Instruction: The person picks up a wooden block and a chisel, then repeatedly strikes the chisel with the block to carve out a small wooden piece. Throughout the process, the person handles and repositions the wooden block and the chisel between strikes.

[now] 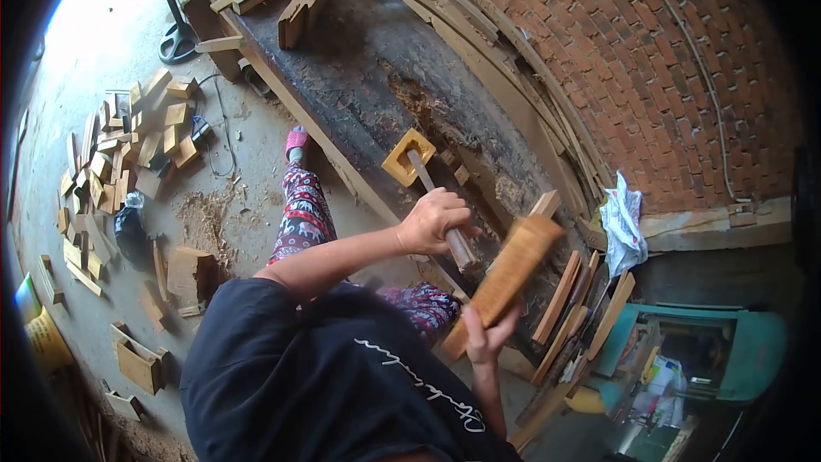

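My left hand (440,221) is closed around a chisel (460,250), whose shaft slants down to a small yellowish wood block (398,162) on the dark workbench. The chisel's tip meets a recess in that block. My right hand (493,334) grips a long rectangular wooden block (510,272), smeared by motion, close beside the chisel's butt end. Wood chips (416,98) lie on the bench by the yellowish block.
Boards (479,34) run along the bench's wall side below a brick wall (616,60). Several wood strips, tools and a white plastic bag (623,222) are at the right, near a green machine (757,355). Cut wood pieces (175,114) and shavings (209,218) cover the floor at left.
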Motion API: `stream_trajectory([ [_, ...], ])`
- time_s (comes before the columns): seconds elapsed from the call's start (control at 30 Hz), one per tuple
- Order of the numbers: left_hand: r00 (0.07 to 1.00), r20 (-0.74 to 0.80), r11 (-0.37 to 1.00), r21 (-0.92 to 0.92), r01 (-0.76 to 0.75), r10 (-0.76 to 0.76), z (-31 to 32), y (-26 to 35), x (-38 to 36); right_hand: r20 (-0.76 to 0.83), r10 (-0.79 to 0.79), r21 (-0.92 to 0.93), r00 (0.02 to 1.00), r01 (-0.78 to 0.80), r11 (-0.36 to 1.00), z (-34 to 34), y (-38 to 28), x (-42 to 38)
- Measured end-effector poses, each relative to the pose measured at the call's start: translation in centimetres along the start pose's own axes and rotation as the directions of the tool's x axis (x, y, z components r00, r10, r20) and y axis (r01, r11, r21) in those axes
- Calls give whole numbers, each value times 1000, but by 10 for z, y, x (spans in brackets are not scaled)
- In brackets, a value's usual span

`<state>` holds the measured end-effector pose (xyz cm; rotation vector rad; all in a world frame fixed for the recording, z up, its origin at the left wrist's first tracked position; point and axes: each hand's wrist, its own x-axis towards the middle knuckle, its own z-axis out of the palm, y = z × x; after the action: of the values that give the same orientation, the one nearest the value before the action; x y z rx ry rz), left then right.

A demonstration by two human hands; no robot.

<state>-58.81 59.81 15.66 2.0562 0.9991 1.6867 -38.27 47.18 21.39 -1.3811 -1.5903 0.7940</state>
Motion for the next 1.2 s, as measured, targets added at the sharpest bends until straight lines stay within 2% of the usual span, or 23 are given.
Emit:
stream_trajectory([
  [0.03,1000,-23,999,-27,-18,18,0,-1,1,-75,-41,133,996,50,990,-6,6,1],
  [0.07,999,-41,998,-60,-35,32,0,-1,2,9,-61,213,998,58,975,-19,3,1],
  [0.13,999,-33,996,-86,-30,27,2,-1,2,-311,-224,414,923,344,843,5,-44,14],
  [0.17,999,-28,996,-85,-19,17,1,-1,2,-360,-263,497,895,423,758,14,-48,16],
  [0.2,1000,-24,997,-82,-9,7,0,0,2,-364,-268,494,892,429,756,4,-22,12],
  [0.23,1000,-18,995,-101,3,-5,-2,1,3,41,-378,127,925,371,920,-14,25,5],
  [0.27,1000,-23,995,-99,0,-2,-5,1,3,442,-264,-275,857,410,870,-23,51,2],
  [0.3,1000,-7,995,-102,11,-12,-9,2,1,442,-266,-273,857,411,870,-21,49,-1],
  [0.33,1000,7,995,-103,20,-19,-12,1,1,316,-206,-192,926,275,942,-14,39,-4],
  [0.4,1000,-12,995,-96,4,-5,-19,1,6,97,-19,32,995,16,999,-2,23,-2],
  [0.47,1000,-23,992,-121,-16,13,-19,10,4,66,-64,145,996,54,988,-6,13,2],
  [0.5,999,-41,990,-139,-12,6,-18,13,6,78,-29,209,997,12,978,-6,4,3],
  [0.6,997,-73,991,-133,15,-25,-14,26,9,66,-58,260,996,39,965,-6,1,5],
  [0.67,997,-78,990,-140,11,-22,-10,27,9,52,-35,245,998,21,969,-3,-7,4],
  [0.73,994,-107,986,-157,-47,30,-7,27,10,99,-80,228,992,56,972,-4,-7,1],
  [0.87,989,-141,979,-206,6,-36,-6,27,14,86,-82,269,993,56,962,-2,-9,0],
  [0.97,991,-118,985,-170,37,-57,-10,34,11,92,-118,218,989,96,971,-4,-10,2],
  [1.07,994,-77,990,-119,72,-81,-9,34,8,47,-90,243,995,76,967,-4,-18,2],
  [1.13,994,-66,991,-109,78,-85,-8,34,8,-34,-132,296,991,137,945,-5,-25,6],
  [1.2,995,-54,991,-108,77,-83,-6,35,10,-82,-182,167,980,193,967,-16,-37,12],
])
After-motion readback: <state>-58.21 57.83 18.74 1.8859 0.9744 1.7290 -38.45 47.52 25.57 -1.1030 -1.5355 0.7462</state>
